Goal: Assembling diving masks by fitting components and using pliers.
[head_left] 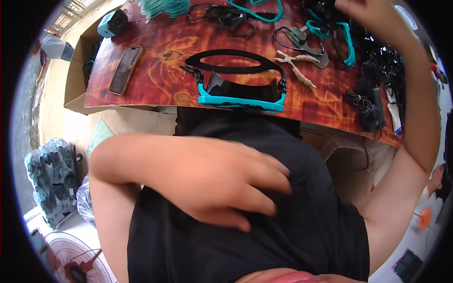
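My left hand (222, 179) hangs in front of my black shirt, its fingers apart and slightly curled, holding nothing. At the far right of the table, my right hand (365, 12) reaches over a pile of black and turquoise parts. The top edge cuts it off, and whether its fingers hold anything is hidden. A turquoise-framed goggle (240, 101) with a black lens and a looped black strap lies at the table's near edge, untouched. Pliers (297, 66) with wrapped, cream-coloured handles rest just right of its strap.
A phone (126, 70) and a small turquoise-and-black box-shaped device (112, 23) occupy the table's left side. Turquoise frames (349, 45) and black parts (370, 106) crowd the right. Left of me stand bagged goods (52, 179) and a fan (75, 259). Another person (56, 47) is far left.
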Demonstrator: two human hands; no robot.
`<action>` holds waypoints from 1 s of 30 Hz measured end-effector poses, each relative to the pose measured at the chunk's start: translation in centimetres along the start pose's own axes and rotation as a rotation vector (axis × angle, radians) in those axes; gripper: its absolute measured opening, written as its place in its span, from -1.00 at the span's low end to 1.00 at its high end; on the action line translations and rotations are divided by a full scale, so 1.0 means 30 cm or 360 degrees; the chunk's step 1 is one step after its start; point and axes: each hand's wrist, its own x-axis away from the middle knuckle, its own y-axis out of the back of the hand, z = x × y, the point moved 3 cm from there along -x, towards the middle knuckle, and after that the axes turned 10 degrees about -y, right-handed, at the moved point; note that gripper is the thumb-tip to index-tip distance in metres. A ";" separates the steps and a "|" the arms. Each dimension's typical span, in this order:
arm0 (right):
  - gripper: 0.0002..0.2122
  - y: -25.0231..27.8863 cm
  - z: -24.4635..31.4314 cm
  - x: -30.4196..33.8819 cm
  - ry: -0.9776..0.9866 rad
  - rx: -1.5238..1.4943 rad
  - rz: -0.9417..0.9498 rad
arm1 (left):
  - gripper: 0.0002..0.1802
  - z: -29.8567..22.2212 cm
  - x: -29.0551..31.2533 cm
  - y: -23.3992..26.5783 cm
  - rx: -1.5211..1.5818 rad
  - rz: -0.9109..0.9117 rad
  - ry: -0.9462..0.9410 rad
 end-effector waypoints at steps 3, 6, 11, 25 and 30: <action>-0.58 -0.290 0.096 0.259 0.0384 -0.0105 0.0273 | -0.43 -0.062 0.245 0.107 -0.0232 -0.0199 0.0672; -0.42 -0.479 0.084 0.428 -0.0272 -0.0764 0.0795 | -0.25 0.056 0.489 0.046 -0.0255 -0.1225 0.1392; -0.32 -0.722 0.144 0.488 -0.0372 -0.1645 0.0413 | -0.29 0.249 0.493 -0.067 -0.0180 -0.1452 0.1407; -0.52 -0.781 0.213 0.382 -0.1012 -0.2577 0.0446 | -0.52 0.342 0.422 -0.034 0.0567 -0.2084 0.1477; -0.54 -0.820 0.179 0.376 -0.0935 -0.2775 0.0379 | -0.49 0.369 0.409 -0.046 0.0688 -0.2110 0.1442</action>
